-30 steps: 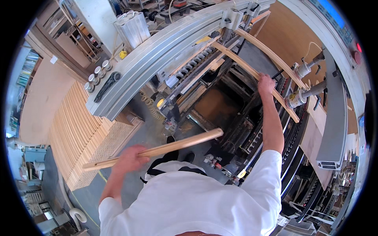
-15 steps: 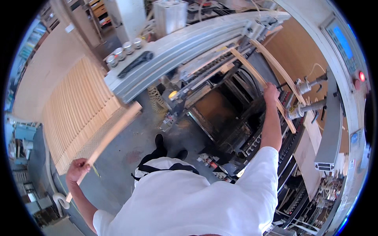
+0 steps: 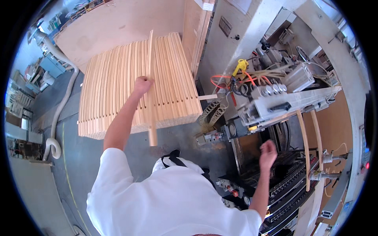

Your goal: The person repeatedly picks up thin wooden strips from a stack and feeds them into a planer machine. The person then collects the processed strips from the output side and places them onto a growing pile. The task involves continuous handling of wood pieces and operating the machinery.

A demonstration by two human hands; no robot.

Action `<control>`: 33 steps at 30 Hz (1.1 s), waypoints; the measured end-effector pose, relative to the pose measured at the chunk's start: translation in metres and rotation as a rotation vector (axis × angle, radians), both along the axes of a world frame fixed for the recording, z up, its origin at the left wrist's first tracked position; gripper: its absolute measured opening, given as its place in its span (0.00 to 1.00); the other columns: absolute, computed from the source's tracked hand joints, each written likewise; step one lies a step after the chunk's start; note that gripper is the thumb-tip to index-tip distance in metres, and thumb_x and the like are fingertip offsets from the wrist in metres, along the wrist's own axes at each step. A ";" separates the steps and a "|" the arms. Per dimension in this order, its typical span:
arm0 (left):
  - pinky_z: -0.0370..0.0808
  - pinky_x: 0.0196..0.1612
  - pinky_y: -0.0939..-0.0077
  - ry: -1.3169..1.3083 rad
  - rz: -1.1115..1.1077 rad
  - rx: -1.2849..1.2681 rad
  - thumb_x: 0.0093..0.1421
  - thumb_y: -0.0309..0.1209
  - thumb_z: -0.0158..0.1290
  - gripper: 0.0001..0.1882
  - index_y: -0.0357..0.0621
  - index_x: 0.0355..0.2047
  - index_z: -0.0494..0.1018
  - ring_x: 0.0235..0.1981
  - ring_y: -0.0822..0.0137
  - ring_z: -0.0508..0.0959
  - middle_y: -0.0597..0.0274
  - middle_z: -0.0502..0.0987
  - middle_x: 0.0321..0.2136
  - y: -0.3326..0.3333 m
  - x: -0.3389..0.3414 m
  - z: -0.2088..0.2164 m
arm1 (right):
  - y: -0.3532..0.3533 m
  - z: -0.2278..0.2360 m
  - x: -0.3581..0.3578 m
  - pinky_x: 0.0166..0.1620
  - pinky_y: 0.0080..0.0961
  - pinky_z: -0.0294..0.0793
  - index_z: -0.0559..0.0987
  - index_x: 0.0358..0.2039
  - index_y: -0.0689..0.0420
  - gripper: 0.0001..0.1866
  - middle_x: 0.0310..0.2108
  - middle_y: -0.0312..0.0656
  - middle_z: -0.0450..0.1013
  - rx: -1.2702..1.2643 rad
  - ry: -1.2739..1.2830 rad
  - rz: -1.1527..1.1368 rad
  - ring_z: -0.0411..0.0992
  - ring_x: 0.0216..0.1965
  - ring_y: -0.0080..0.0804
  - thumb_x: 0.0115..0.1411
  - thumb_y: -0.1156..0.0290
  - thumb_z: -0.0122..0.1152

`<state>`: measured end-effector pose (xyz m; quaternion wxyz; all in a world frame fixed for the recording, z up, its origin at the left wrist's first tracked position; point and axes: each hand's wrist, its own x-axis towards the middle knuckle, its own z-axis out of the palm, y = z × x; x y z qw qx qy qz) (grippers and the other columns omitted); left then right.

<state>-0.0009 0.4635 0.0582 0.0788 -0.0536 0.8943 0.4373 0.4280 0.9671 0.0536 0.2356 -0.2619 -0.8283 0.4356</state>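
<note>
My left hand [image 3: 143, 85] is closed around a long wooden slat [image 3: 152, 135]. That slat lies lengthwise over a broad stack of similar pale slats [image 3: 112, 86], which have dark holes along their near ends. Whether it touches the stack I cannot tell. My right hand [image 3: 268, 154] is in the air beside the dark machine bed, fingers loosely bent and slightly apart, nothing visible in them. To its right, another wooden slat [image 3: 304, 151] rests on the machine, beside a second slat [image 3: 318, 131] near the metal clamp cylinders [image 3: 318, 175].
A grey metal beam [image 3: 275, 108] crosses the machine's far side. Coiled air hoses [image 3: 214, 114] hang between the stack and the machine. A yellow air gun [image 3: 240, 67] sits behind them. Along the left runs a pale flexible duct [image 3: 65, 98]. A large board [image 3: 122, 23] stands behind the stack.
My view has turned left toward the stack. The left hand has carried its slat over the stacked slats. My right hand has let go of the slat on the machine and drawn back.
</note>
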 end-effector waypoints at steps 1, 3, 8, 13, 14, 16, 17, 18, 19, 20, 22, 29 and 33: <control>0.78 0.38 0.67 0.013 0.000 -0.083 0.55 0.40 0.59 0.19 0.33 0.36 0.79 0.35 0.61 0.82 0.49 0.81 0.32 0.020 -0.018 -0.001 | -0.025 -0.021 0.003 0.41 0.23 0.73 0.77 0.43 0.64 0.10 0.35 0.38 0.74 0.026 0.010 -0.012 0.72 0.35 0.25 0.60 0.82 0.56; 0.78 0.39 0.64 -0.012 0.046 -0.128 0.55 0.41 0.58 0.19 0.34 0.35 0.79 0.35 0.58 0.82 0.48 0.81 0.32 0.048 -0.044 -0.012 | -0.074 -0.043 0.016 0.39 0.20 0.72 0.78 0.43 0.63 0.11 0.32 0.36 0.74 0.041 -0.064 -0.016 0.70 0.33 0.22 0.59 0.82 0.58; 0.78 0.43 0.63 -0.079 -0.028 -0.114 0.56 0.41 0.56 0.21 0.33 0.38 0.78 0.39 0.54 0.82 0.44 0.81 0.34 0.096 -0.079 -0.023 | -0.142 -0.060 0.073 0.40 0.19 0.73 0.78 0.45 0.66 0.16 0.31 0.43 0.77 0.010 -0.389 -0.116 0.73 0.32 0.23 0.55 0.77 0.63; 0.78 0.45 0.62 0.023 -0.014 -0.138 0.57 0.43 0.53 0.22 0.32 0.39 0.77 0.44 0.50 0.81 0.42 0.81 0.37 0.130 -0.109 -0.041 | -0.184 -0.057 0.132 0.41 0.24 0.75 0.78 0.46 0.66 0.16 0.38 0.48 0.79 -0.117 -0.456 -0.321 0.77 0.35 0.29 0.56 0.75 0.62; 0.78 0.45 0.61 0.048 -0.009 -0.160 0.58 0.44 0.53 0.23 0.33 0.39 0.77 0.44 0.50 0.81 0.42 0.81 0.37 0.136 -0.117 -0.049 | -0.191 -0.060 0.146 0.41 0.24 0.75 0.78 0.46 0.66 0.17 0.37 0.48 0.79 -0.134 -0.443 -0.341 0.77 0.35 0.29 0.57 0.74 0.62; 0.77 0.46 0.61 0.096 0.003 -0.205 0.58 0.46 0.52 0.24 0.34 0.39 0.78 0.44 0.49 0.81 0.42 0.81 0.37 0.141 -0.134 -0.063 | -0.207 -0.070 0.168 0.40 0.25 0.75 0.77 0.47 0.67 0.18 0.37 0.47 0.79 -0.169 -0.418 -0.378 0.77 0.34 0.29 0.58 0.74 0.62; 0.77 0.46 0.60 0.101 -0.033 -0.227 0.58 0.47 0.52 0.24 0.35 0.39 0.78 0.44 0.49 0.80 0.42 0.81 0.38 0.143 -0.142 -0.070 | -0.216 -0.076 0.176 0.38 0.25 0.76 0.77 0.47 0.67 0.17 0.35 0.47 0.79 -0.168 -0.380 -0.383 0.77 0.33 0.31 0.58 0.72 0.63; 0.77 0.47 0.60 0.107 -0.069 -0.254 0.58 0.48 0.52 0.25 0.35 0.39 0.78 0.44 0.49 0.80 0.41 0.80 0.38 0.143 -0.150 -0.079 | -0.225 -0.080 0.183 0.39 0.24 0.75 0.77 0.46 0.66 0.16 0.34 0.46 0.79 -0.156 -0.396 -0.406 0.76 0.34 0.28 0.59 0.72 0.62; 0.77 0.47 0.60 0.110 -0.109 -0.287 0.58 0.49 0.52 0.25 0.36 0.39 0.78 0.44 0.49 0.80 0.41 0.80 0.38 0.138 -0.151 -0.086 | -0.235 -0.082 0.188 0.40 0.23 0.74 0.77 0.45 0.66 0.15 0.34 0.44 0.79 -0.149 -0.417 -0.429 0.76 0.36 0.26 0.59 0.71 0.62; 0.77 0.46 0.59 0.189 -0.070 -0.267 0.59 0.49 0.51 0.24 0.37 0.38 0.78 0.43 0.48 0.80 0.42 0.81 0.37 0.130 -0.151 -0.093 | -0.244 -0.085 0.192 0.42 0.22 0.73 0.78 0.44 0.65 0.15 0.34 0.42 0.79 -0.145 -0.438 -0.454 0.75 0.37 0.24 0.60 0.71 0.62; 0.78 0.44 0.57 0.345 -0.059 -0.212 0.59 0.49 0.51 0.23 0.38 0.36 0.78 0.41 0.48 0.81 0.44 0.81 0.35 0.129 -0.139 -0.102 | -0.262 -0.078 0.193 0.44 0.28 0.74 0.78 0.44 0.65 0.16 0.36 0.49 0.79 -0.042 -0.490 -0.436 0.77 0.39 0.36 0.59 0.68 0.63; 0.76 0.49 0.68 0.147 -0.559 0.750 0.67 0.29 0.47 0.18 0.34 0.54 0.69 0.46 0.64 0.76 0.50 0.75 0.49 0.126 -0.005 -0.131 | -0.319 -0.025 0.235 0.46 0.37 0.75 0.76 0.49 0.60 0.17 0.44 0.49 0.74 -0.005 -0.350 -0.800 0.74 0.44 0.50 0.60 0.67 0.60; 0.75 0.45 0.73 0.287 -1.028 0.436 0.67 0.31 0.48 0.15 0.35 0.48 0.75 0.39 0.68 0.78 0.58 0.79 0.41 0.146 0.226 -0.051 | -0.381 0.027 0.304 0.45 0.38 0.76 0.77 0.45 0.58 0.14 0.43 0.48 0.75 0.248 -0.296 -1.012 0.74 0.44 0.51 0.58 0.69 0.62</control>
